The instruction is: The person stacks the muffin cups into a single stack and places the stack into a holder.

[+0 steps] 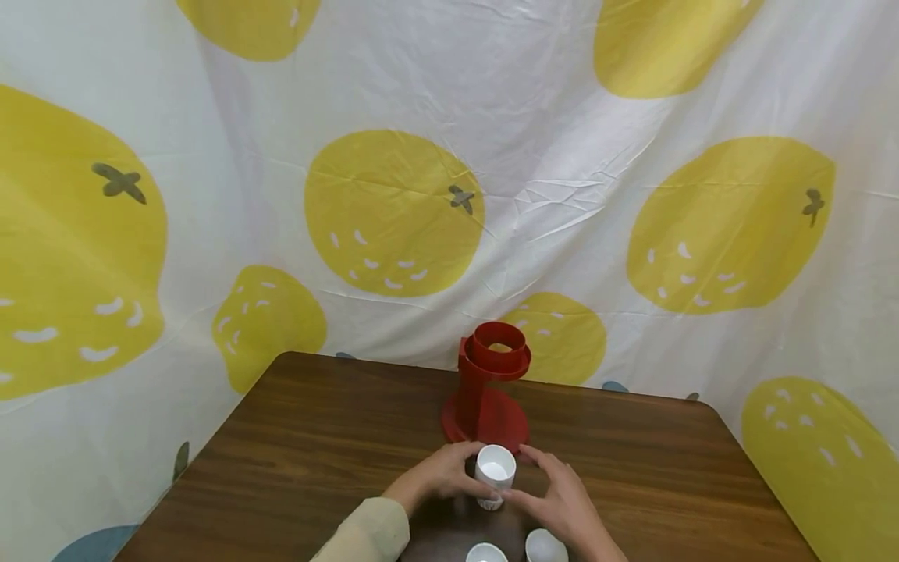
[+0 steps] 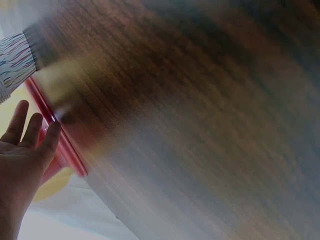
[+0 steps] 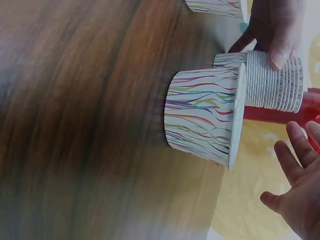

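Observation:
My left hand [image 1: 449,471] grips a nested stack of white paper cups [image 1: 495,478] from its left side. The right wrist view shows that thumb across the ridged rims of the stack [image 3: 275,82]. In the left wrist view, straight fingers [image 2: 47,142] spread below the patterned cup wall [image 2: 17,57]. My right hand [image 1: 562,499] is on the other side, fingers spread and thumb close to the stack; the right wrist view shows this hand [image 3: 300,175] apart from it. A larger-looking paper cup [image 3: 202,115] with wavy coloured lines stands upright nearer the camera.
Behind the stack stands a red holder [image 1: 485,390] with a round base and a raised ring. Two white cups, one left [image 1: 486,553] and one right [image 1: 546,546], sit at the near edge of view. The brown wooden table [image 1: 316,437] meets a lemon-print cloth [image 1: 562,257] behind.

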The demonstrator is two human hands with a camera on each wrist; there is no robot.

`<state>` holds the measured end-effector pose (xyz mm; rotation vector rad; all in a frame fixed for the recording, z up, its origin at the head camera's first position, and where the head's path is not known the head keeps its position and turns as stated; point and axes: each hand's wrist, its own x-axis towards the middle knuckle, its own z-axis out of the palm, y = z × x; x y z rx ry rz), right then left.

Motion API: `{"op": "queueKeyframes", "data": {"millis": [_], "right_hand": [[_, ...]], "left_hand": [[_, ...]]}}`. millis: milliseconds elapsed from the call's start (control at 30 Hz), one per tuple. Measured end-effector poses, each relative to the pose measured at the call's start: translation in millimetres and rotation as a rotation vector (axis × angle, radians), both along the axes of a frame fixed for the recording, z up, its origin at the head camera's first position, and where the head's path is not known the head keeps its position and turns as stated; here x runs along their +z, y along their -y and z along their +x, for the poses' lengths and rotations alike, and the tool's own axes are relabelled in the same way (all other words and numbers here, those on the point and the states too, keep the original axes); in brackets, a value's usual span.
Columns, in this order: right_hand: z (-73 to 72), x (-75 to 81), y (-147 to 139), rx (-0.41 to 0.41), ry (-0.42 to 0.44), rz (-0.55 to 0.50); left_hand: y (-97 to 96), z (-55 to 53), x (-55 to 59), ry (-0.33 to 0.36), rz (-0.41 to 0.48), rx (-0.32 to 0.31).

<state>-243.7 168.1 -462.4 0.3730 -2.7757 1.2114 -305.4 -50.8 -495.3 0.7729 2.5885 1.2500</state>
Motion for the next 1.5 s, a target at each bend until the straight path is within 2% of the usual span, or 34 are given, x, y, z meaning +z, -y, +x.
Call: {"op": "queueKeyframes", "data": {"millis": [267, 733, 867, 1067, 1167, 1500], "right_hand": [[5.8, 2.4, -3.3, 0.054, 0.002, 0.013], [18.8, 6.1, -17.9, 0.127, 0.094, 0.019], [21.3, 3.1, -25.1, 0.149, 0.088, 0.021], [21.7, -3.2, -36.3, 0.212, 0.027, -0.003], [22.8, -4.9, -43.1, 0.239, 0.034, -0.019], [19.8, -17.6, -67.5, 0.294, 0.078, 0.031]], "left_hand": [[-0.4, 0.8, 0.8, 0.017, -0.001, 0.004], [-0.1, 0.6, 0.8, 0.025, -0.016, -0.003], [-0.1, 0.5, 1.2, 0.024, -0.017, 0.001], [-0.3, 0.2, 1.2, -0.005, -0.023, 0.006], [-0.5, 0.5, 1.4, -0.012, -0.017, 0.003], [-0.3, 0.9, 1.0, -0.006, -0.011, 0.003]]}}
